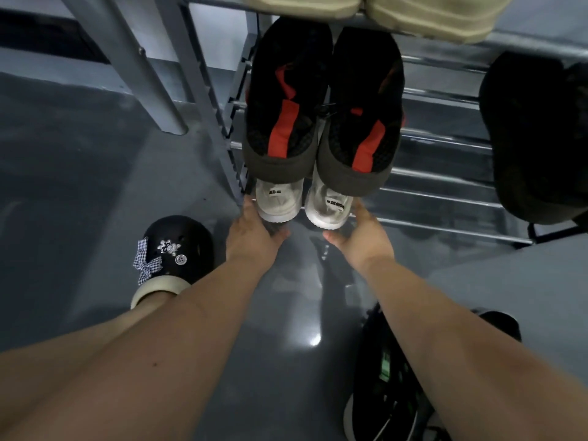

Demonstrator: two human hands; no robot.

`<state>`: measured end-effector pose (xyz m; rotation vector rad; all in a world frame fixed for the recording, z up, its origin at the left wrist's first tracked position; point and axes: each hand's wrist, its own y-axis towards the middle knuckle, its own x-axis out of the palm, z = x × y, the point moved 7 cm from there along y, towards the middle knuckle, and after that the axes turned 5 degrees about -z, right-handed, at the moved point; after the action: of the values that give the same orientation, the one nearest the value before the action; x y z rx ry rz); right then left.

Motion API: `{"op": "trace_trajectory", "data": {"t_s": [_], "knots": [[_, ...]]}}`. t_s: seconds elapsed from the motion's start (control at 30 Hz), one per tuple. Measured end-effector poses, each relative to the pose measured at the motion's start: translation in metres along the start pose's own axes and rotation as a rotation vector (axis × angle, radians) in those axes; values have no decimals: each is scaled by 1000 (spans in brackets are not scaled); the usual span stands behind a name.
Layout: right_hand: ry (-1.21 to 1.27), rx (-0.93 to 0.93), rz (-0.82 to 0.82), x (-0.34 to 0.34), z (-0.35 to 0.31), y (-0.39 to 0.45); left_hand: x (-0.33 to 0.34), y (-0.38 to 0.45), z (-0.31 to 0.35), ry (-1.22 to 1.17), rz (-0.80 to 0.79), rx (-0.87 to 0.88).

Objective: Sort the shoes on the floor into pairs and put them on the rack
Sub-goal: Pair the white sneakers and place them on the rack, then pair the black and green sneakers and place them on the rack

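On the rack's (445, 198) lowest rail sat two white sneakers (327, 208), toes hidden under a black-and-red pair (321, 122). Left hand (254, 233) and right hand (359, 237) cupped their heels, fingertips obscured. Nearby, a black sneaker (385, 383) lay half-hidden.

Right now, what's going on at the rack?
A person is setting a pair of white sneakers on a low bar of the grey metal shoe rack. The left hand holds the left sneaker's heel, the right hand the right one's. A black-and-red pair already sits on the tier above, a beige pair higher up. A black sneaker with green accents lies on the floor.
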<state>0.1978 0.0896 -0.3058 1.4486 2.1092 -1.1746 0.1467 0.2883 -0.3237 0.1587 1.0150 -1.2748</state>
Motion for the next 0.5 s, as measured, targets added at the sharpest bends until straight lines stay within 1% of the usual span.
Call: {"op": "trace_trajectory", "data": {"t_s": [0.07, 0.13, 0.2, 0.3, 0.5], "knots": [[-208, 28, -98, 0, 9, -16, 9, -16, -1, 239, -77, 7], [-406, 43, -177, -1, 23, -36, 19, -36, 2, 507, -165, 89], [-525, 53, -229, -4, 41, -60, 31, -57, 6, 697, -268, 190], [-607, 76, -267, -13, 73, -101, 51, -92, 16, 824, -405, 294], [-656, 140, -306, -25, 143, -180, 104, -162, 51, 907, -575, 479]]}}
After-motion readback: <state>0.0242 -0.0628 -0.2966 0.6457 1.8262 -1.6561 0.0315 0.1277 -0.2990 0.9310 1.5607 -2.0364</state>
